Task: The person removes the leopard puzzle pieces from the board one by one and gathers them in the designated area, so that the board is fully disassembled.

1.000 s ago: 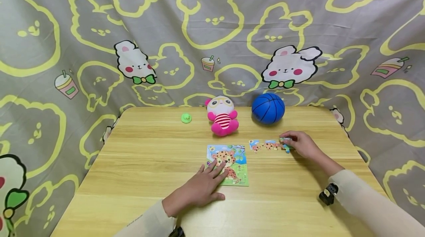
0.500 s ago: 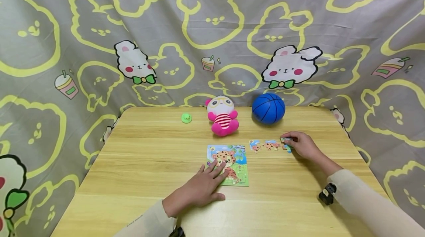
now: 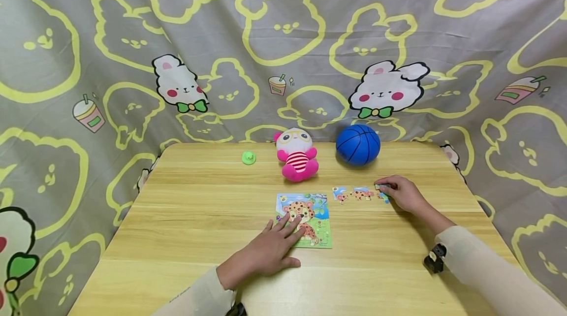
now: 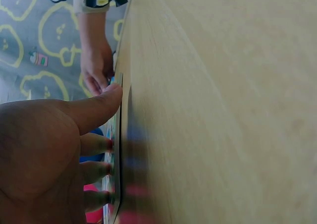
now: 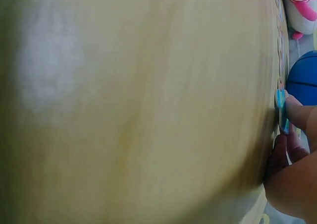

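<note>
A square jigsaw board [image 3: 322,237] with a spotted leopard picture lies at the middle of the table. My left hand [image 3: 270,249] rests on it, fingers spread and fairly straight; the left wrist view shows the fingertips on the board. To the right, my right hand [image 3: 405,194] pinches a blue-green puzzle piece [image 3: 384,198] between thumb and fingers. The right wrist view also shows this puzzle piece [image 5: 282,112] by the thumb, partly hidden. Left of it, several loose puzzle pieces [image 3: 361,194] with sky and leopard parts lie in a row on the table.
Behind the board sits a pink and white plush panda [image 3: 298,158]. A blue ball [image 3: 358,144] stands to its right, and a small green toy [image 3: 248,157] to its left. A patterned curtain [image 3: 212,124] hangs behind the wooden table [image 3: 199,217].
The piece in my right hand has shifted and turned slightly, moving a little right, away from the row of loose pieces. My left hand has stayed on the board.
</note>
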Motion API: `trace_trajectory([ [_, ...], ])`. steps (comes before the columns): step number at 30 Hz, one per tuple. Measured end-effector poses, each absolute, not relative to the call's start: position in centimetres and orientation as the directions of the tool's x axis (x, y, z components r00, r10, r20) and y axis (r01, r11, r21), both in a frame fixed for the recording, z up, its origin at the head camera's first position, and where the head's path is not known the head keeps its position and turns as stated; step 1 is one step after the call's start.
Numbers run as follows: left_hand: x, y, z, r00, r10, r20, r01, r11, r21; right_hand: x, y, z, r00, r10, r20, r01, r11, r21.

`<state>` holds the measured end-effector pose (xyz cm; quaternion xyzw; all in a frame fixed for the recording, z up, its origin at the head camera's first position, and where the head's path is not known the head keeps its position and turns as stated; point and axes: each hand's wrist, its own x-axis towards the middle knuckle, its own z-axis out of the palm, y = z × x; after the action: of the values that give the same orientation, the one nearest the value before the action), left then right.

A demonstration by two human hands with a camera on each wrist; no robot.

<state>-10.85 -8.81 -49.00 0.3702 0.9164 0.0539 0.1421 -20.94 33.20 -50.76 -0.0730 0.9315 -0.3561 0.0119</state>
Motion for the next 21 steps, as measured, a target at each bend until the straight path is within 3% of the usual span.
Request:
trace_trajectory([
  [21, -10.90, -8.82, -48.96, -0.685, 0.693, -0.225, 0.660, 0.721, 0.212, -21.16, 33.73, -51.71, -0.986, -0.141, 0.088, -0.164, 0.741, -0.651],
])
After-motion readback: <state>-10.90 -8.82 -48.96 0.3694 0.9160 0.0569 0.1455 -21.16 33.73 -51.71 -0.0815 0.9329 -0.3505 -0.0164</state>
